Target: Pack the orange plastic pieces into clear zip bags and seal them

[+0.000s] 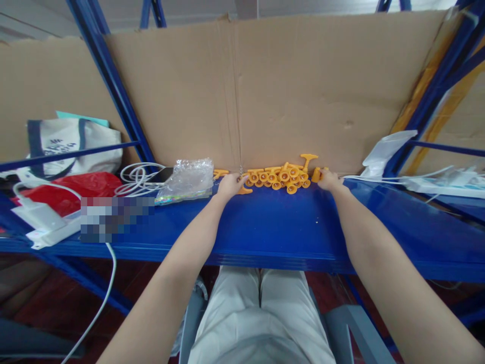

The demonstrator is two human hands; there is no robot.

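Observation:
A heap of several small orange plastic parts (280, 176) lies on the blue shelf (273, 227), against the cardboard backing. One longer orange piece (308, 159) stands up at the heap's right side. My left hand (231, 185) rests at the heap's left end, fingers curled on an orange part (245, 190). My right hand (329, 180) is at the right end, fingers closed around another orange part (317, 175). Both arms reach straight across the shelf.
A crumpled clear plastic bag (187, 180) lies left of the heap, beside coiled white cables (138, 179). Further left are a red bag (64, 194), a white tote (71, 144) and a charger (38, 217). A white power strip (443, 186) sits right. Blue rack posts (109, 81) flank the cardboard (288, 91).

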